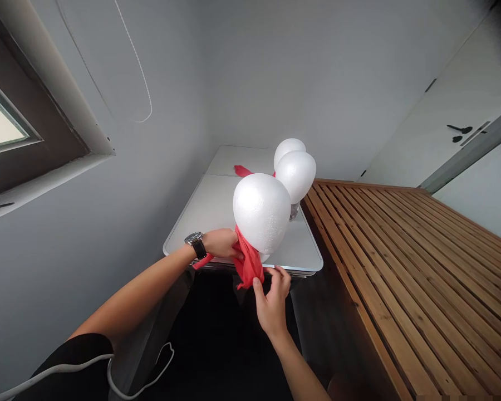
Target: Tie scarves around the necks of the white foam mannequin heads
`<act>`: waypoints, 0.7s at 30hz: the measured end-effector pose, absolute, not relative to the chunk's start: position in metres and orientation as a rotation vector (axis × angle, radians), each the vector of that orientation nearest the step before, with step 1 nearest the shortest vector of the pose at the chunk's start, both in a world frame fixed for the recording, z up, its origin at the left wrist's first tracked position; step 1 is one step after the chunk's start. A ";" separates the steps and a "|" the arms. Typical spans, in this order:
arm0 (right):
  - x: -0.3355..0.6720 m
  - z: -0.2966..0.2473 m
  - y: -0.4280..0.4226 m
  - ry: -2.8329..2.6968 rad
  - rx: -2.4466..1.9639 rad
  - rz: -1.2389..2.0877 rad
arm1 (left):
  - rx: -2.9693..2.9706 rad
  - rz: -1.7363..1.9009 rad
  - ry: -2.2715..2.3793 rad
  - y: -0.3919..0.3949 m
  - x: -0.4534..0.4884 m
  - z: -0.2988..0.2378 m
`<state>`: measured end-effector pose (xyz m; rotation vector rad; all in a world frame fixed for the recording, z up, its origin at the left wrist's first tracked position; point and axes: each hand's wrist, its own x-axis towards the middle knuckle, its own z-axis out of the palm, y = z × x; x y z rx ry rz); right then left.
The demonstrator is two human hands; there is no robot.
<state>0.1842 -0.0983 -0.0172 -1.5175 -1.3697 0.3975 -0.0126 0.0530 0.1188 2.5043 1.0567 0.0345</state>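
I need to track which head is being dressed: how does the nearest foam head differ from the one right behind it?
The nearest foam head has a red scarf at its neck, held by the left hand and right hand; the second foam head shows no scarf and no hand on it. The nearest stands at the white table's front edge, the second farther back. Both are plain white, egg-shaped foam.

Plain room: folding table (217, 211), slatted wooden bench (401, 250), window (0, 122)

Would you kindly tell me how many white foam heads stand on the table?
3: the nearest foam head at the table's front edge, a second behind it, a third farthest back, partly hidden.
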 end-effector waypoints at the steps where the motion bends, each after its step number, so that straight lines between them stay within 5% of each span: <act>1: 0.188 -0.004 -0.097 -1.375 -1.484 0.300 | 2.504 0.031 1.069 0.049 -0.012 0.120; 5: 0.198 0.076 -0.067 -1.427 -1.314 0.026 | 2.525 -0.039 1.136 0.032 -0.009 0.119; 10: 0.200 0.164 -0.008 -1.589 -1.361 0.097 | 2.551 -0.003 1.189 0.019 -0.005 0.109; 21: 0.179 0.182 -0.003 -1.667 -1.476 0.153 | 2.562 -0.205 1.509 -0.079 0.032 0.139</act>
